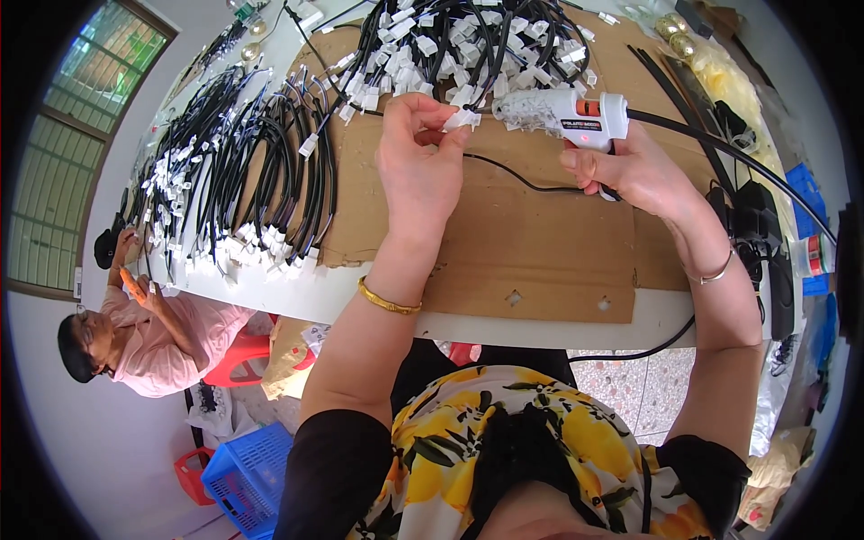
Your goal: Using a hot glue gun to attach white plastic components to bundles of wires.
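My left hand (419,166) pinches a small white plug connector (463,119) on a black cable between thumb and fingertips, above the cardboard. My right hand (641,173) is wrapped round a white glue gun (585,133) with a red light on its side. Its nozzle end, coated in clumped, clear-whitish glue, points left, close to the connector; whether they touch I cannot tell. A thick black rod or cord (720,144) runs from the gun's back to the right edge. Beyond my hands lies a heap of black cables with white connectors (450,45).
Bundles of black cables (270,162) cover the table's left side. Brown cardboard (531,243) lies over the white tabletop (558,331). Black power adapters (758,216) and cords sit at the right. A co-worker in pink (184,337) sits at the left, near a blue crate (247,477).
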Available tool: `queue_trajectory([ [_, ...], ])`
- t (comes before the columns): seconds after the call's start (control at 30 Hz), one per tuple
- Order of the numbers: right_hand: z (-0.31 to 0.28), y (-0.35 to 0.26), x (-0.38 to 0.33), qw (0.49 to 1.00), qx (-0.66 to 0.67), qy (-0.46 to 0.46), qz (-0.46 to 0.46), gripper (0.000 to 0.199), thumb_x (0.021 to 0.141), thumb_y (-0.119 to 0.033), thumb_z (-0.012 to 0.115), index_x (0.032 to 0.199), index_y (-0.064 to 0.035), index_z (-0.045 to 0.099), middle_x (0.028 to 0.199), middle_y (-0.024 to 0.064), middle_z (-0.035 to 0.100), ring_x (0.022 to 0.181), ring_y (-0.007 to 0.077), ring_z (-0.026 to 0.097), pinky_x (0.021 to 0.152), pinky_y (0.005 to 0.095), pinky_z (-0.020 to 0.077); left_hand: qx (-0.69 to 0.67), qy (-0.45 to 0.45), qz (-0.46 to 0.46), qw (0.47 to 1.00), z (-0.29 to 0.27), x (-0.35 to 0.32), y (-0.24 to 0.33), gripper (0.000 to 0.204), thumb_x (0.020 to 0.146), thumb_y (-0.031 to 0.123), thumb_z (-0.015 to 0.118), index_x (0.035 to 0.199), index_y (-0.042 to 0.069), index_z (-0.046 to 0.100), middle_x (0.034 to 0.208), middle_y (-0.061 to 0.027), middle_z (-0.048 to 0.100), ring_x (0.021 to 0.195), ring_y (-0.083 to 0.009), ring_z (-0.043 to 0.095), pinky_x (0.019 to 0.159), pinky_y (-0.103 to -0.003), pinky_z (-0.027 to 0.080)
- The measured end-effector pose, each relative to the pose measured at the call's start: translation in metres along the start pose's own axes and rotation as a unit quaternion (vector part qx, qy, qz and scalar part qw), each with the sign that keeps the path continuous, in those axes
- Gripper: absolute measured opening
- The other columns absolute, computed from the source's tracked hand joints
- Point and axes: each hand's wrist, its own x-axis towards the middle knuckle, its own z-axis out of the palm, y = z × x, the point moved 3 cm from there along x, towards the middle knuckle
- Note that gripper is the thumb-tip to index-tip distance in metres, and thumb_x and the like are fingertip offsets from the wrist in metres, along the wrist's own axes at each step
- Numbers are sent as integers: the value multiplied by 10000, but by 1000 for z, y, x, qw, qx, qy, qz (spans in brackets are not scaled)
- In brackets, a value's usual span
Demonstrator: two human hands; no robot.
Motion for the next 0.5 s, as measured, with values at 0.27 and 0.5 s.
queue_trajectory([
  [0.27,0,1,1,1000,-4,1,-1,133,789,-117,569,834,-12,502,703,15,516,615,86,490,539,225,427,67,21,69,995,0,-1,7,329,630,-84,629,876,41,449,774,-71,580,571,-157,555,495,-246,418],
  [0.5,-1,4,2,1000,1,-6,-11,197,786,-143,600,888,-11,496,729,6,515,629,82,485,542,225,425,52,24,67,996,-1,0,6,328,626,-88,632,871,33,449,784,-75,585,583,-159,559,511,-254,431],
])
